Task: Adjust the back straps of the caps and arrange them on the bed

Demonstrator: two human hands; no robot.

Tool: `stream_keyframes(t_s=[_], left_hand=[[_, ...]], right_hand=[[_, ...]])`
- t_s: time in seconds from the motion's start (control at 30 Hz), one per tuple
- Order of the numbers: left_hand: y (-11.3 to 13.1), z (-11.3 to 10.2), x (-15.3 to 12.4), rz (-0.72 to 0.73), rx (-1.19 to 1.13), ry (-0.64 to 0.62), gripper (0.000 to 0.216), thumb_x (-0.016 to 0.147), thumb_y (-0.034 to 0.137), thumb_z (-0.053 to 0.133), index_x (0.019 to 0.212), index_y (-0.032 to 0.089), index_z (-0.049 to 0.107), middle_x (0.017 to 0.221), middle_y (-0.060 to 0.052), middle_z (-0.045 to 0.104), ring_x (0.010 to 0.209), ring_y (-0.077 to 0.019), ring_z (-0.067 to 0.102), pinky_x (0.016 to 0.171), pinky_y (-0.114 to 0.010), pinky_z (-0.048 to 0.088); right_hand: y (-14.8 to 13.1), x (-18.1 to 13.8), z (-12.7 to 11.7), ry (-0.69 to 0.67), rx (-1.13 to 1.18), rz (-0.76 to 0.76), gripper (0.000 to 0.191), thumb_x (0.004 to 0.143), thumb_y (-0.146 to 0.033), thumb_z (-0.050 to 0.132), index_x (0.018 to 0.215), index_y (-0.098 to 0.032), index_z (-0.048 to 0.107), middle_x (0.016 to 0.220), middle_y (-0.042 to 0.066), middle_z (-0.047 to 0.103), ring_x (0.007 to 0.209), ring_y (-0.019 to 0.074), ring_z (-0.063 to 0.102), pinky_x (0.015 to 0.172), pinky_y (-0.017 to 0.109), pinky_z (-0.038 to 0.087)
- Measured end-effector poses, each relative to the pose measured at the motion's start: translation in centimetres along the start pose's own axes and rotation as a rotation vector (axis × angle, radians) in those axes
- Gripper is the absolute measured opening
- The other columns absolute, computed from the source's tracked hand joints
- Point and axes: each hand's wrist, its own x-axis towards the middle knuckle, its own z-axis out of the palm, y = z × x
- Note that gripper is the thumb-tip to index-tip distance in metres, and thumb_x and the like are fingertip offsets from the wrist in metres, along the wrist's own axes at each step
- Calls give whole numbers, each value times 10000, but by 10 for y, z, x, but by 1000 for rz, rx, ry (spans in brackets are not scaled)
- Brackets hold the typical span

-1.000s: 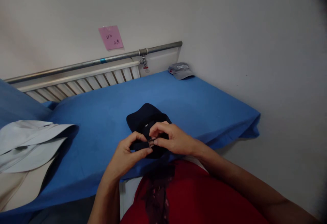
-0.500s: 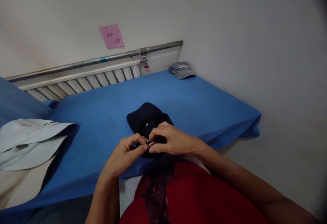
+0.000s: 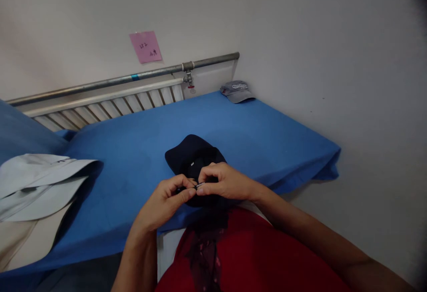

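A dark navy baseball cap (image 3: 188, 150) lies at the near side of the table, its hollow inside facing up and its brim pointing to the far left. At its near edge, my left hand (image 3: 168, 199) pinches the cap's dark back strap between thumb and fingers. My right hand (image 3: 230, 182) is closed too, thumb and forefinger on a small silvery piece that looks like the strap buckle (image 3: 200, 185). The fingertips of both hands almost meet there. Fingers hide much of the strap and the cap's near edge.
Blue cloth (image 3: 133, 150) covers the table. White and beige caps (image 3: 43, 194) lie stacked at the left. A grey cap (image 3: 238, 92) sits in the far right corner by the wall. Behind the table are a radiator (image 3: 110, 105), a metal pipe (image 3: 213, 62) and a pink note (image 3: 146, 47).
My right hand has shifted slightly right and up, and more of the silvery piece shows between the fingertips. My left hand and the cap have barely moved.
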Motion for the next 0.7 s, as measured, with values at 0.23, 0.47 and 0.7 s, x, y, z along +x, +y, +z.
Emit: stream_keyframes(t_s=[0.23, 0.47, 0.7], left_hand=[[-3, -15, -3, 27, 68, 69, 217, 896, 374, 533, 802, 189, 594, 1016, -39, 640, 997, -176, 555, 899, -323, 402], [-13, -25, 6, 37, 128, -50, 391, 747, 271, 706, 1122, 250, 594, 1127, -37, 609, 1105, -207, 514, 971, -359, 379], [1, -19, 29, -27, 121, -134, 90, 757, 246, 646, 813, 179, 624, 712, 25, 549, 674, -116, 488, 640, -248, 405]], right_hand=[[7, -1, 0, 29, 260, 126, 182, 734, -319, 677, 685, -161, 601, 620, -50, 511, 586, 77, 435, 563, 217, 334], [15, 0, -4, 51, 460, 132, 193, 697, -317, 701, 662, -160, 595, 597, -53, 516, 569, 72, 437, 565, 220, 334], [24, 0, -7, 152, 433, 101, 196, 699, -308, 684, 645, -170, 556, 586, -62, 480, 559, 80, 432, 569, 232, 352]])
